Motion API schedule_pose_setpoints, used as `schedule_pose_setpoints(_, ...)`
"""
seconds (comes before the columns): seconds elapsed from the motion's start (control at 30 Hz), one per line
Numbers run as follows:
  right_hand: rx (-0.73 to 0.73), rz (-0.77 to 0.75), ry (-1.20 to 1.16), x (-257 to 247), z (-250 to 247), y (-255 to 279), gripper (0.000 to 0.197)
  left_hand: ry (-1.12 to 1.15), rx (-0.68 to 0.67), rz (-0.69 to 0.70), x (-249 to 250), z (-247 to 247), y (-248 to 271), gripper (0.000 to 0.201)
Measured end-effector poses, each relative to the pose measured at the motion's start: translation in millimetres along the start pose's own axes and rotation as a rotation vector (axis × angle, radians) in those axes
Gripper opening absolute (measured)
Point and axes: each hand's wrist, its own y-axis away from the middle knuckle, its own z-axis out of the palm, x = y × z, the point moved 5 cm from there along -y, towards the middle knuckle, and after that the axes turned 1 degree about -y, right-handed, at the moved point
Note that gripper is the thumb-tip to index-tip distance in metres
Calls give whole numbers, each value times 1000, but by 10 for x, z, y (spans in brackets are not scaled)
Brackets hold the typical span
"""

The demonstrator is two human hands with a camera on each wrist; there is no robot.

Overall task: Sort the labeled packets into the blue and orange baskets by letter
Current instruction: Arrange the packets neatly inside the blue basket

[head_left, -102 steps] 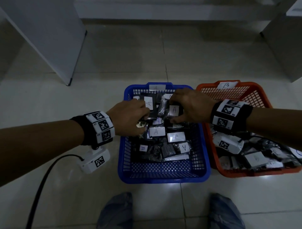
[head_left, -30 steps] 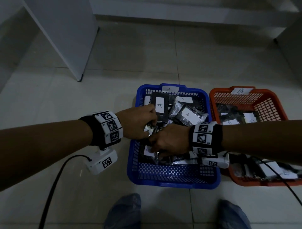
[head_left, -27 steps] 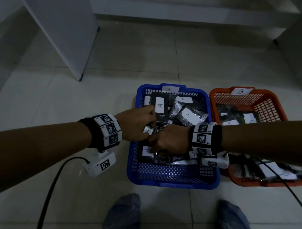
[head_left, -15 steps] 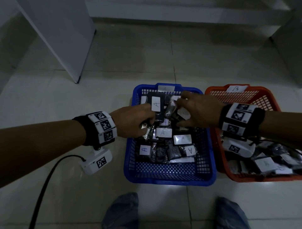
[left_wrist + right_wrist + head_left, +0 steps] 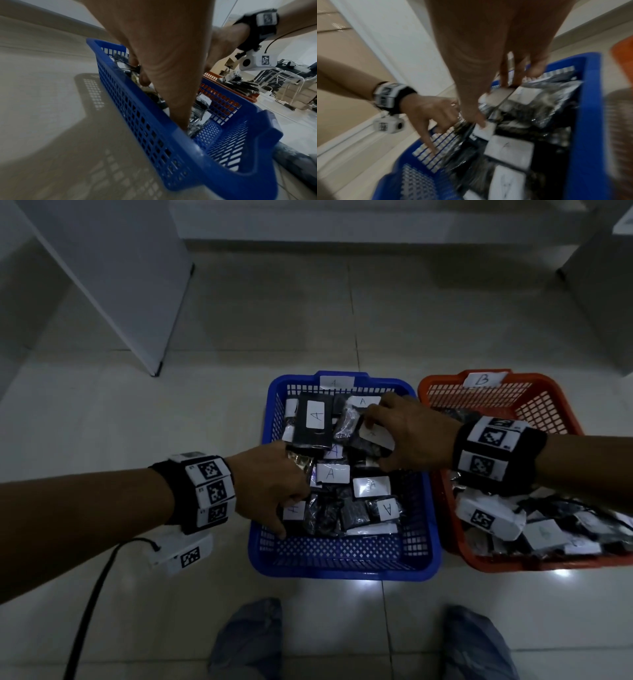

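The blue basket [image 5: 339, 571], tagged A, holds several dark packets with white A labels. To its right stands the orange basket [image 5: 442, 383], tagged B, with several packets of its own. My left hand [image 5: 298, 474] is at the blue basket's left side, fingers curled round a shiny packet [image 5: 303, 465] and thumb stretched down. Over the far right part of the blue basket, my right hand [image 5: 387, 440] pinches a white-labelled packet [image 5: 375, 435] between thumb and fingers. The right wrist view is blurred but shows that packet [image 5: 501, 94] in the pinch.
A white cabinet panel [image 5: 120, 285] stands at the back left and more white furniture [image 5: 603, 285] at the back right. A black cable [image 5: 92, 594] trails from my left wrist across the tiled floor. My knees [image 5: 250, 642] sit just below the baskets.
My right hand has come up from the near left of the blue basket to its far right part with a labelled packet. My left hand stays put, its thumb now stretched down.
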Motion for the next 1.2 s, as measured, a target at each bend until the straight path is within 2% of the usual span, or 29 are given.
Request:
schedule_pose_setpoints(0.07,-19,-116,-82,-148,-17,59,71,-22,-23,-4,53,-15,-9,43)
schedule_pose_setpoints(0.2,-319,-324,-115,-608,221,154,65,-72,148,30,74,-64,-32,36)
schedule_pose_setpoints(0.3,-278,-397,-58,-796,400,92,62,-61,166,20,42,26,-104,27)
schedule_pose_setpoints(0.53,-222,-434,-65,-811,520,46,57,95,242,38,-27,38,-88,17)
schedule_pose_setpoints(0.6,-180,-410,-121,-722,364,60,48,169,324,14,-86,-99,-57,16)
schedule_pose_setpoints(0.7,52,-266,-120,-391,9,-23,35,236,474,-88,-266,-348,-44,16)
schedule_pose_setpoints(0.77,140,-121,-39,-120,-117,-97,51,256,547,-188,-429,-464,-57,12)
schedule_pose_setpoints(0.8,126,-64,12,-14,-115,-131,62,259,560,-223,-505,-489,-78,16)
schedule_pose_setpoints(0.87,68,-11,95,91,-47,-163,74,206,514,-250,-616,-471,-154,43)
schedule_pose_setpoints(0.93,54,-4,151,91,41,-164,78,118,398,-270,-672,-401,-241,63)
schedule_pose_setpoints(1.0,79,-6,199,64,88,-160,80,81,371,-286,-668,-369,-285,63)
schedule_pose_setpoints(1.2,165,-20,190,55,-60,-18,79,102,422,-315,-641,-442,-268,47)
